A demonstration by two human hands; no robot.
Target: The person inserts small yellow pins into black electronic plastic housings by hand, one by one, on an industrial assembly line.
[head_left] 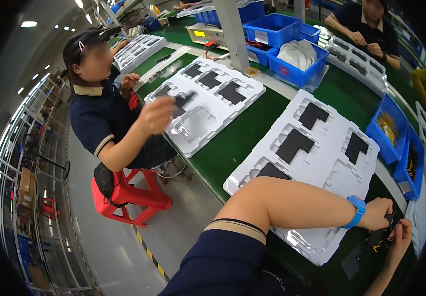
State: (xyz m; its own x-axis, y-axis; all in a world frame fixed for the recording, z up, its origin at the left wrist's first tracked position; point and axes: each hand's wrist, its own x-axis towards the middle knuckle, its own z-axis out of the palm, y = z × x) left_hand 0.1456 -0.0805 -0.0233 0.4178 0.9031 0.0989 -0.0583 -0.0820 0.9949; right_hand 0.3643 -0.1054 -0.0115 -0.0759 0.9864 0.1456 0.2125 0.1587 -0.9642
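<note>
Our left arm (pixel 291 200), dark-sleeved with tan trim at the cuff, crosses the foreground and covers part of the large white tray (pixel 328 140) on the green table (pixel 237 130). To our left, a co-worker (pixel 107 108) lifts a blurred dark item over another white tray (pixel 208 101).

Around the table we see blue bins; the one holding white bundled material (pixel 297 55) bears a round red sticker (pixel 284 70), and one behind it a white label (pixel 261 36). Their print is too small for us to read. Near our hands, a bin (pixel 392 155) holds yellow pieces.

Our left hand (pixel 375 214), below a blue wristband (pixel 358 209), curls narrowly, holding a small dark piece (pixel 378 236). Our right hand (pixel 401 236) has its fingertips drawn in at that piece's edge; we cannot tell whether they grip it.

That piece is over the table, just beside the tray's right end: matt black, partly covered by fingers, with thin yellow bits (pixel 378 245) at its lower edge. We make out no writing on it. Nearby lies a flat dark plate (pixel 351 262); in our tray, black L-shaped pieces (pixel 294 144) sit in moulded recesses.
</note>
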